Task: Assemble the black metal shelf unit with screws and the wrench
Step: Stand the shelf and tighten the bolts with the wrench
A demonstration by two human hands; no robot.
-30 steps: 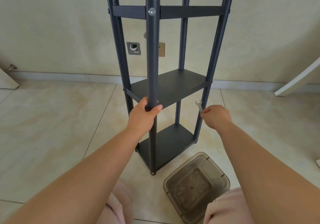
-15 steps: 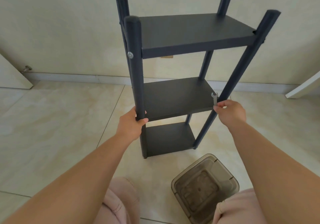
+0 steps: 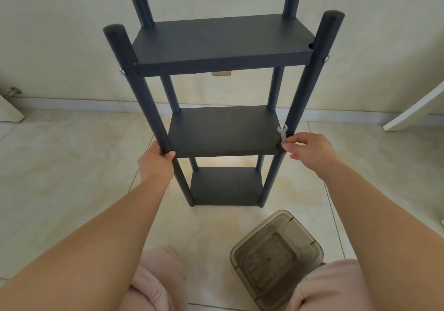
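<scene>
The black metal shelf unit (image 3: 223,44) stands upright on the tiled floor, three shelves between four round posts. Silver screw heads (image 3: 122,71) show on the front posts at the top shelf. My left hand (image 3: 155,160) grips the front left post at the level of the middle shelf. My right hand (image 3: 308,148) pinches a small silver wrench (image 3: 282,133) beside the front right post, with the wrench's open jaw pointing up. The fingers of that hand touch the post near the middle shelf's corner.
A smoky translucent plastic container (image 3: 276,258) sits on the floor near my right knee. A white board (image 3: 415,109) leans at the right, another white panel (image 3: 9,109) at the left. The wall and its baseboard (image 3: 84,101) run close behind the shelf.
The shelf unit has been turned round and set square to me, and the view now looks down on its top shelf. Both hands stayed on the front posts, the right one still with the wrench.
</scene>
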